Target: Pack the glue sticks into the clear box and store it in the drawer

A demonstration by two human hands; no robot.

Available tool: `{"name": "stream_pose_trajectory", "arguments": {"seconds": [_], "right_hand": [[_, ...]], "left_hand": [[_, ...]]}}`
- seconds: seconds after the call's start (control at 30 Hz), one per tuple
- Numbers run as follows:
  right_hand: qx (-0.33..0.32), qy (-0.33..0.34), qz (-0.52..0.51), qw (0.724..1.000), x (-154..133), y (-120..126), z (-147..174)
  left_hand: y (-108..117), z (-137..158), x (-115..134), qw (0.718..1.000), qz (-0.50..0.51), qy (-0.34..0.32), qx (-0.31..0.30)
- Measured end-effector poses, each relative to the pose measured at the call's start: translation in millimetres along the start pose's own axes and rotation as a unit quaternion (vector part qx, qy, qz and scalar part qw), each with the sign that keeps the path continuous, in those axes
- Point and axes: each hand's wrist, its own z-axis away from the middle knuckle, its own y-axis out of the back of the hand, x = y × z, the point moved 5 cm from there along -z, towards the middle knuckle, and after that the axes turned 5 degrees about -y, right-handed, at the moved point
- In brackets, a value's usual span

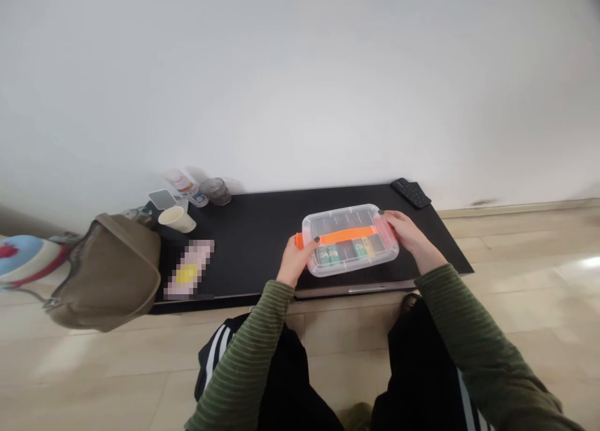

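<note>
Occupying the left end of the black table [262, 231]: one olive-brown bag [110, 275], probably set aside there to stay out of the hands' way. Next, one pale cup [177, 220], upright; one pink-and-white bottle [187, 188] and one grey container [215, 192], both by the wall at the far side, presumably where knocks are less likely. Nearer, one pixelated pink-and-yellow item [190, 272], lying flat, identity unclear.

Right of these, the left hand [296, 259], gripping a box's left end, thumb on the lid. Between the hands, one clear lidded box [350, 247], orange strip across its top, teal packs [328, 253] inside; contact with the table cannot be told. The right hand [412, 234], gripping the right end; holding opposite ends likely keeps the box steady. Far right, one black keyboard-like item [412, 193], near the wall.
</note>
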Motion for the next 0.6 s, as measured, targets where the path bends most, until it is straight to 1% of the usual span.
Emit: {"name": "stream_pose_trajectory", "arguments": {"seconds": [0.1,0.13,0.23,0.3,0.37,0.47,0.53,0.6], "right_hand": [[-0.05,-0.033,-0.024,0.998,8.1,4.9,12.7],[-0.068,-0.043,-0.03,0.996,10.6,4.8,17.5],[-0.11,-0.067,-0.047,0.991,16.6,-0.4,32.3],[-0.116,-0.068,-0.064,0.989,17.7,-5.6,41.1],[-0.106,-0.054,-0.083,0.989,16.0,-10.1,48.3],[-0.075,-0.012,-0.082,0.994,11.3,-13.9,55.2],[-0.042,0.028,-0.05,0.998,8.8,-13.6,57.0],[-0.004,0.076,-0.001,0.997,7.3,-11.9,57.1]], "left_hand": [[2.7,4.6,-1.0,0.999,-0.014,0.038,-0.022],[3.1,5.6,-0.8,0.999,-0.013,0.039,-0.026],[1.8,7.3,0.7,1.0,0.017,0.01,-0.019],[-3.8,8.5,0.4,0.997,0.071,-0.002,-0.03],[-9.8,9.5,-0.1,0.992,0.122,-0.009,-0.039],[-12.6,8.9,-1.4,0.991,0.127,-0.021,-0.019],[-12.7,7.5,-2.9,0.993,0.115,-0.026,-0.011],[-12.7,5.8,-4.5,0.993,0.111,-0.032,-0.015]]}}
